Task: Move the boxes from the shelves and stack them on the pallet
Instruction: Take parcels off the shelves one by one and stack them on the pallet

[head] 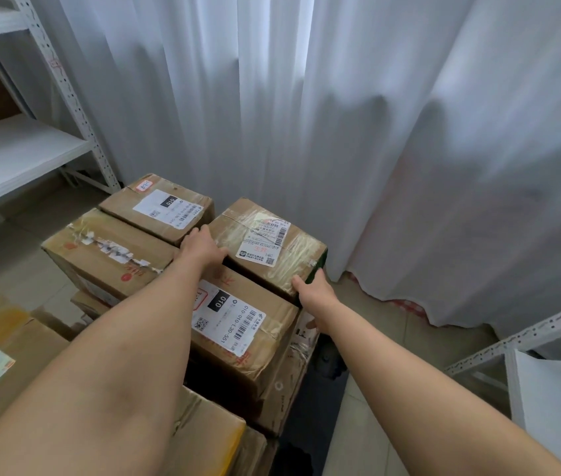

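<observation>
Both hands were on the taped cardboard box (268, 247), which sat top of stack at far right corner, w/ a barcode label on its lid. Left hand (203, 247) lay on box's near-left edge, thumb along the top edge, fingers dropped into the gap beside it; how far they curled couldn't be seen. Right hand (313, 292) pressed the box's near-right corner, fingers reaching up the green-printed side, thumb side on the lid edge. Box touched or nearly touched the 010-label box (234, 324) in front of it, and sat just beside the rear 010 box (162, 207) on its left. Torn-tape box (107, 252) filled the stack's left side. Pallet itself hidden under cartons. White curtain (306, 97) hung close behind and right of the box. Open tiled floor (375, 324) to the right, btwn stack and a white rack (530, 331). White shelving (14, 152) stood at left.
</observation>
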